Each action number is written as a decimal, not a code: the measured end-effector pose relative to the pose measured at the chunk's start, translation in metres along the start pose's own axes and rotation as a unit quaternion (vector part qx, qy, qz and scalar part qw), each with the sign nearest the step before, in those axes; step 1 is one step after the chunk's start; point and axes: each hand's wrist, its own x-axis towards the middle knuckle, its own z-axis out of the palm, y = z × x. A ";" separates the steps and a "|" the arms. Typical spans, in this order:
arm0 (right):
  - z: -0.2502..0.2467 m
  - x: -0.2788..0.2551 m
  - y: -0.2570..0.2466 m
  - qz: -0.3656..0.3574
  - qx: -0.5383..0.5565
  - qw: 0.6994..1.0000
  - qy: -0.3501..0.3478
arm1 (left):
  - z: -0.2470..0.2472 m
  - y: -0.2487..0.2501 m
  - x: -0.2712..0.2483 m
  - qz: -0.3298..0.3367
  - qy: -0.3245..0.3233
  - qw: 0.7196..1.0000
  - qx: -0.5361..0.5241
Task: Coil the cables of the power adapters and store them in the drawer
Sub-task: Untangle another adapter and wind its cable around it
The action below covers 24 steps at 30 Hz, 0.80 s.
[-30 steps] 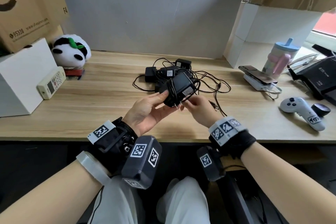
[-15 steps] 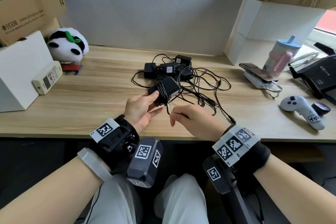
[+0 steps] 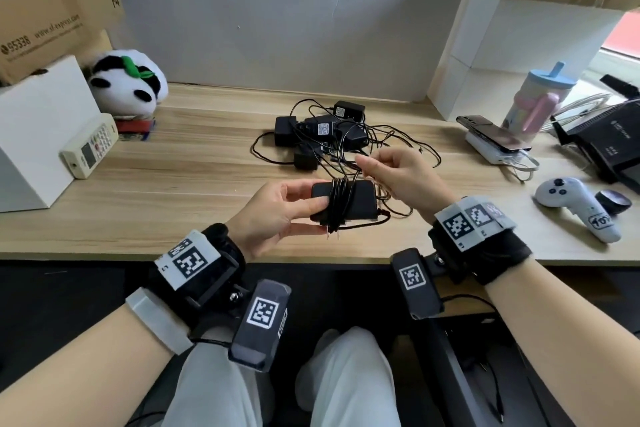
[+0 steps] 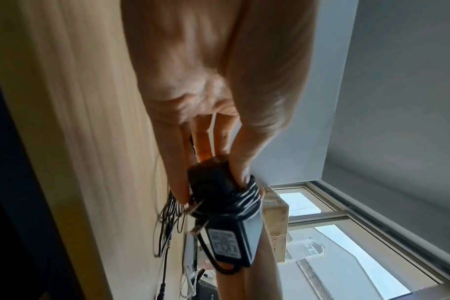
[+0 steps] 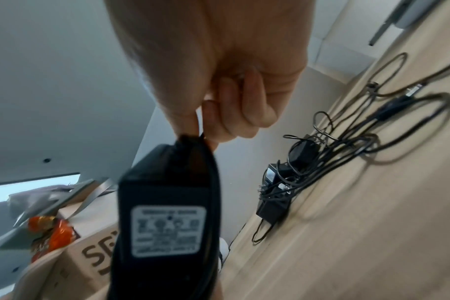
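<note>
My left hand [image 3: 277, 215] grips a black power adapter [image 3: 356, 203] by its left end, a little above the desk's front part. Several turns of its thin black cable [image 3: 337, 204] wrap its middle, and its two plug pins point toward me. In the left wrist view the same adapter [image 4: 226, 229] shows its label. My right hand [image 3: 398, 173] pinches the cable just above the adapter's right top edge; the right wrist view shows the thumb and forefinger on the cable [image 5: 202, 135]. Further back lies a tangled heap of black adapters [image 3: 322, 130] and loose cables [image 3: 391, 146].
The wooden desk [image 3: 173, 191] carries a white box [image 3: 38, 128] with a remote [image 3: 90, 151] and a panda plush [image 3: 130, 85] on the left. On the right are a phone on a power bank [image 3: 495, 142], a cup [image 3: 533, 97], a white controller [image 3: 575, 204] and a black router [image 3: 609, 142].
The adapter has come down and nearer to me, now lying flat with its pins toward me. My right hand rose from below it and now pinches the cable above its right end.
</note>
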 end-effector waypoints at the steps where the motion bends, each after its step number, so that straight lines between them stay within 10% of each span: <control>1: 0.001 0.000 0.002 0.021 0.028 0.999 0.002 | 0.000 0.000 -0.001 -0.002 -0.014 1.000 -0.015; 16: 0.018 -0.023 0.015 0.161 0.165 0.970 -0.080 | 0.009 0.000 -0.003 -0.028 -0.088 0.982 -0.164; 24: 0.014 -0.027 0.006 0.244 0.198 0.947 0.059 | 0.011 -0.008 0.000 -0.068 -0.037 0.978 -0.195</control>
